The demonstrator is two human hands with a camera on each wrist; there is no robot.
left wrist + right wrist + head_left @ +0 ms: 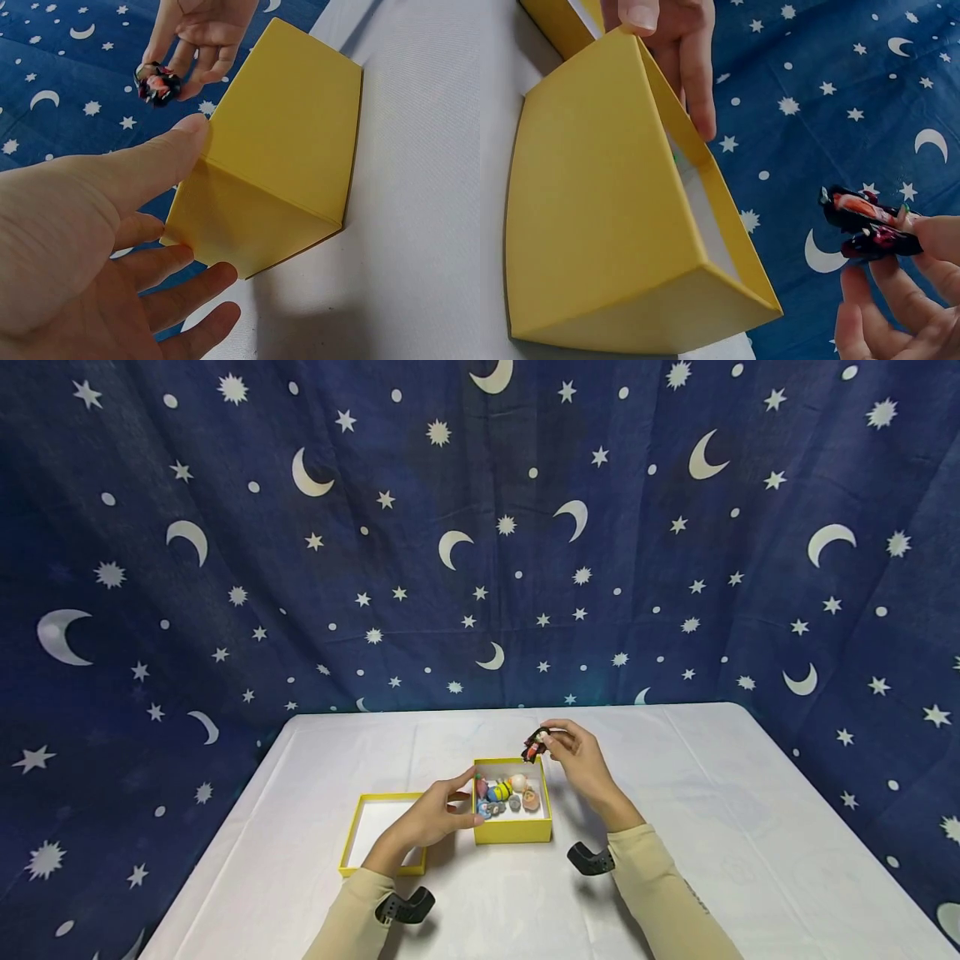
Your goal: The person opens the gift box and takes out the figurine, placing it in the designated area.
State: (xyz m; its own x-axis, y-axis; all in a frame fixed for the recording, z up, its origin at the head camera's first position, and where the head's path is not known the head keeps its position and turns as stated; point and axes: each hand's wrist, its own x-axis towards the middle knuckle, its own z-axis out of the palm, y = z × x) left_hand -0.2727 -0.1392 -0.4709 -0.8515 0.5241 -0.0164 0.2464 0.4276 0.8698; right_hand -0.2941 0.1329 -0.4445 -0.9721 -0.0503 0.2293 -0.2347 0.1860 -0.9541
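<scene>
My right hand (585,764) pinches a small dark-haired figurine (535,745) in black and red between thumb and fingers, above the far right corner of a yellow box (512,832). In the right wrist view the figurine (870,219) is clear of the box wall. My left hand (435,814) rests against the box's left side, thumb tip at the near left corner of the rim and other fingers stretched along the side. Inside the box lie several small toy figures (499,792), among them a yellow and blue one, a round pale one and grey ones.
A yellow-edged lid (363,818) with a white inside lies left of the box, partly under my left forearm. Both stand on a white-covered table (637,910). Behind it hangs a dark blue curtain (420,568) with moons and stars.
</scene>
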